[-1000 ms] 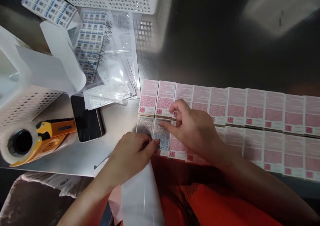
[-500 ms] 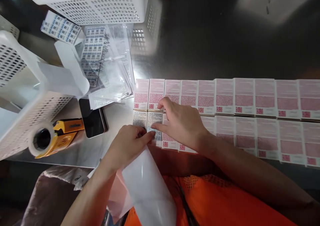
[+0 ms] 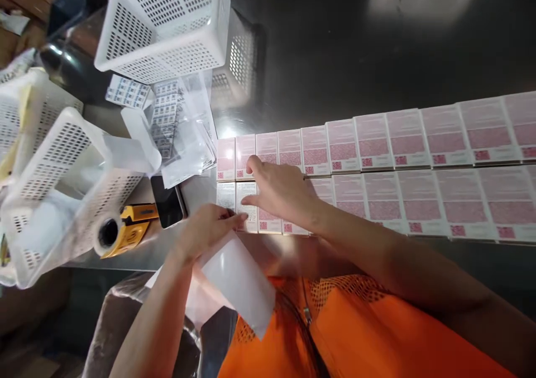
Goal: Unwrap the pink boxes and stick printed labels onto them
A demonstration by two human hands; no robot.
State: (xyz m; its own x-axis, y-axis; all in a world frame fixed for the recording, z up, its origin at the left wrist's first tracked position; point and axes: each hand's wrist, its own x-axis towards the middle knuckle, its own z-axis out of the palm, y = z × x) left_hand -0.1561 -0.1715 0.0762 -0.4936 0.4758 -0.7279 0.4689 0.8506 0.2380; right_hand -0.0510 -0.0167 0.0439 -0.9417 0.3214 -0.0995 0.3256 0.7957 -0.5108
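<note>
Your left hand [image 3: 205, 230] is pinching the top edge of a white backing sheet [image 3: 238, 280], fingers closed on it, right at the near edge of the boxes. The sheet is hanging down from that pinch over your lap, tilted, its lower corner lying across the orange mesh vest [image 3: 335, 333]. Your right hand [image 3: 278, 191] is lying open and flat, holding nothing; its fingertips [image 3: 250, 213] are pressing down on the second box [image 3: 247, 196] from the left in the near row, where a grey printed label is sitting. The first box [image 3: 226, 195] beside it is carrying the same kind of grey label. Your two hands are almost touching over that spot.

The boxes are lying flat in two rows [image 3: 419, 166] that are running off to your right, touching side by side, with pink print facing up on the rest of them. They are resting on a dark, shiny metal table [image 3: 335, 54].

To your left, a yellow tape dispenser [image 3: 121, 233] is lying near the table's edge, with a dark phone [image 3: 167, 202] just beside it. Behind the phone, label sheets in clear sleeves [image 3: 180, 127] are fanned out. A white perforated basket [image 3: 167, 26] is standing behind those, and another basket [image 3: 54, 188] holding white paper is tilting at the far left.
</note>
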